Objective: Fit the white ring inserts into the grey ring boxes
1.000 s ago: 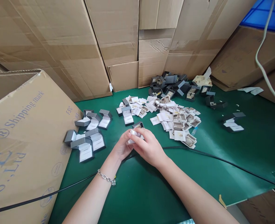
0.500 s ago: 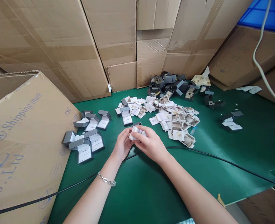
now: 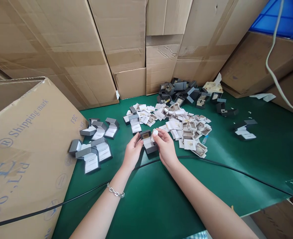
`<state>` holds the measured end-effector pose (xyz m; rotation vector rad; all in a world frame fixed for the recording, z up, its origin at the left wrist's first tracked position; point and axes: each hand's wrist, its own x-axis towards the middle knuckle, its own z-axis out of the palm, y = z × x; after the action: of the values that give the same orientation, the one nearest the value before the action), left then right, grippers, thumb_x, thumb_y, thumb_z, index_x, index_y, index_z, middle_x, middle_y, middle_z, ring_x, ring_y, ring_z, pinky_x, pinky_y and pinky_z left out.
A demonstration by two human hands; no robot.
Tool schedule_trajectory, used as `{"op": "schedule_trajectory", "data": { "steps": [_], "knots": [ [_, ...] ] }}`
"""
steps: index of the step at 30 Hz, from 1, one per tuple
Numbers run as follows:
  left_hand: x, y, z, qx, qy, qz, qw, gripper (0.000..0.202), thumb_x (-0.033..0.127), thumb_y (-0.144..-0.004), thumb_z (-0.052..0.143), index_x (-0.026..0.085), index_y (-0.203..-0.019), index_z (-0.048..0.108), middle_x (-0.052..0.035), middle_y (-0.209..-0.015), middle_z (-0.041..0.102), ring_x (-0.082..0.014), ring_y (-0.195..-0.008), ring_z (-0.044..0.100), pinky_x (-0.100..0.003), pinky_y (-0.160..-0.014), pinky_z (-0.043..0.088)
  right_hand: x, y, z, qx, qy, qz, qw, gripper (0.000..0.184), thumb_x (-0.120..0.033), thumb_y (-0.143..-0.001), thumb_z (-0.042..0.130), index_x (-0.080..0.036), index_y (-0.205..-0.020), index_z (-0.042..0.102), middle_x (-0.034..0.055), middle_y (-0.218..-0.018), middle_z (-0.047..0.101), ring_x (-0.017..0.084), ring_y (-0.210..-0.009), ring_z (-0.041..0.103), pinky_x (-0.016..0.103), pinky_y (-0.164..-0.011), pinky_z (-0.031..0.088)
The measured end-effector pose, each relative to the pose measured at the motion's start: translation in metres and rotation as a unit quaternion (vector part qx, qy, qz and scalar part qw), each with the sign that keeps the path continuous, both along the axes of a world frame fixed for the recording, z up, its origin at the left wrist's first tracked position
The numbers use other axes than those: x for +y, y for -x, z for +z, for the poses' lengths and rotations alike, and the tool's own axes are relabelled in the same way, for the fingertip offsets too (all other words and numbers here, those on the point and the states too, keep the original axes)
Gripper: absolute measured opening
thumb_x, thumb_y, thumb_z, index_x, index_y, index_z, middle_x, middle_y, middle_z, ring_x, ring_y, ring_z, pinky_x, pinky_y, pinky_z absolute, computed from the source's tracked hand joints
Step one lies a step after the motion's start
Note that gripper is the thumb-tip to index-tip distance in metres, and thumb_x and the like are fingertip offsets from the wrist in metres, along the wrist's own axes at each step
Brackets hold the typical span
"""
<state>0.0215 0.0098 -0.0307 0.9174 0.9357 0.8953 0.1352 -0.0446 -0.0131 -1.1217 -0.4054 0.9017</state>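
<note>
An open dark grey jewellery box [image 3: 150, 148] with a pale inside stands between my hands, its lid tipped back. My left hand [image 3: 132, 150] is closed on the left edge of this box, thumb and fingers together at the lid side. Between the thumb and fingers of my right hand [image 3: 166, 147] is a small white box insert [image 3: 154, 133], held up over the right side of the box. Just behind, another open grey box with a white lining [image 3: 136, 125] stands on the green table [image 3: 146, 202].
Several open grey boxes [image 3: 103, 149] stand at left, beside a large carton [image 3: 34, 142]. White inserts and cards [image 3: 176, 125] lie piled right of centre, with dark boxes [image 3: 183, 89] behind. A black cable [image 3: 218, 168] crosses the table. Cartons [image 3: 129, 36] wall the back.
My hands have moved apart, showing the open grey box between them. The white insert, earlier cupped in both hands, is now lifted in my right hand alone.
</note>
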Motion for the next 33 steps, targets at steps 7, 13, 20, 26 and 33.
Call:
{"op": "schedule_trajectory", "data": {
  "steps": [7,13,20,26,33],
  "knots": [
    [-0.003,0.003,0.004,0.011,-0.104,0.025,0.994,0.035,0.023,-0.069,0.069,0.022,-0.104,0.067,-0.003,-0.125,0.057,-0.0155,-0.118,0.049,-0.019,-0.098,0.037,-0.004,0.003,0.011,0.117,-0.002,0.024,0.993,0.039,-0.034,-0.061,0.076,-0.022,-0.093,0.057,-0.0018,-0.087,0.062,0.008,-0.07,0.058,0.02,-0.064,0.048],
    [-0.002,0.005,0.005,0.007,-0.046,0.015,0.999,0.049,0.034,-0.07,0.068,0.022,-0.117,0.06,-0.0062,-0.113,0.063,-0.0156,-0.093,0.06,-0.02,-0.072,0.047,-0.006,0.005,0.012,0.042,0.006,0.049,0.998,0.039,-0.036,-0.064,0.073,-0.021,-0.097,0.058,0.0018,-0.096,0.062,0.011,-0.075,0.059,0.024,-0.069,0.05],
    [0.001,0.006,0.007,0.002,-0.009,-0.035,0.999,0.053,0.037,-0.065,0.072,0.019,-0.114,0.061,-0.0049,-0.094,0.067,-0.0106,-0.074,0.058,-0.019,-0.062,0.044,-0.012,0.003,0.008,-0.452,-0.044,0.017,0.891,0.023,-0.025,-0.076,0.061,-0.024,-0.099,0.064,0.0057,-0.108,0.058,0.017,-0.099,0.057,0.03,-0.083,0.049],
    [0.001,0.008,0.016,0.011,0.018,-0.095,0.995,0.052,0.036,-0.063,0.073,0.017,-0.11,0.062,-0.0061,-0.094,0.067,-0.0117,-0.074,0.06,-0.019,-0.061,0.043,-0.01,-0.011,0.003,-0.604,-0.055,0.012,0.795,0.022,-0.026,-0.081,0.057,-0.025,-0.103,0.063,0.0063,-0.108,0.058,0.018,-0.1,0.057,0.03,-0.083,0.049],
    [0.005,0.012,0.026,-0.013,0.083,-0.105,0.991,0.049,0.031,-0.057,0.077,0.014,-0.102,0.066,-0.0047,-0.082,0.067,-0.0089,-0.063,0.057,-0.02,-0.057,0.041,-0.007,-0.015,-0.005,-0.66,-0.074,0.048,0.746,0.025,-0.021,-0.083,0.055,-0.025,-0.107,0.061,0.008,-0.109,0.056,0.019,-0.099,0.055,0.032,-0.082,0.049]
  ]
}}
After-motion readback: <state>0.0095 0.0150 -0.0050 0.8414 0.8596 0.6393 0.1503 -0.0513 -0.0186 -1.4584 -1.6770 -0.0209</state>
